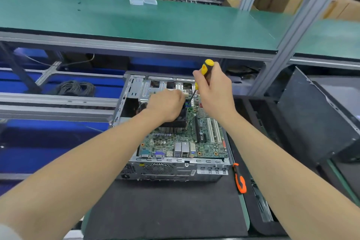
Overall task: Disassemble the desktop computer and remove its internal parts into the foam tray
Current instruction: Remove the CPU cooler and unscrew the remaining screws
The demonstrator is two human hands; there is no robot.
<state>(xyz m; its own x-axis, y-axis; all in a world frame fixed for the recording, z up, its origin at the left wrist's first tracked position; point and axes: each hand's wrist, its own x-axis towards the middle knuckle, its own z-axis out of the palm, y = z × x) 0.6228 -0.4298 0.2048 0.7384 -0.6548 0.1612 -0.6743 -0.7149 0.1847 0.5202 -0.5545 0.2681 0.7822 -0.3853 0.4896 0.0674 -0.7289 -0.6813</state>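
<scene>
the green shelf (136,23) spans the far side of the station, above your work area. nearer to you, the black mat (165,206) carries the desktop computer chassis (175,169), which lies open on top, with its rear port panel facing you. a black foam tray (259,111) lies just right of the chassis, partly hidden by your right forearm. the green motherboard (175,140) sits flat inside the chassis, and the finned cooler (173,126) stands on its middle.

your left hand (165,105) rests on top of the cooler with the fingers curled downward; you cannot tell whether they hold anything. your right hand (214,91) is wrapped around the handle of the yellow screwdriver (207,66), which stands nearly upright, its shaft pointing down toward the far part of the motherboard, just right of your left hand.

an orange screwdriver (240,179) lies on the mat, just beside the chassis's near right corner.
</scene>
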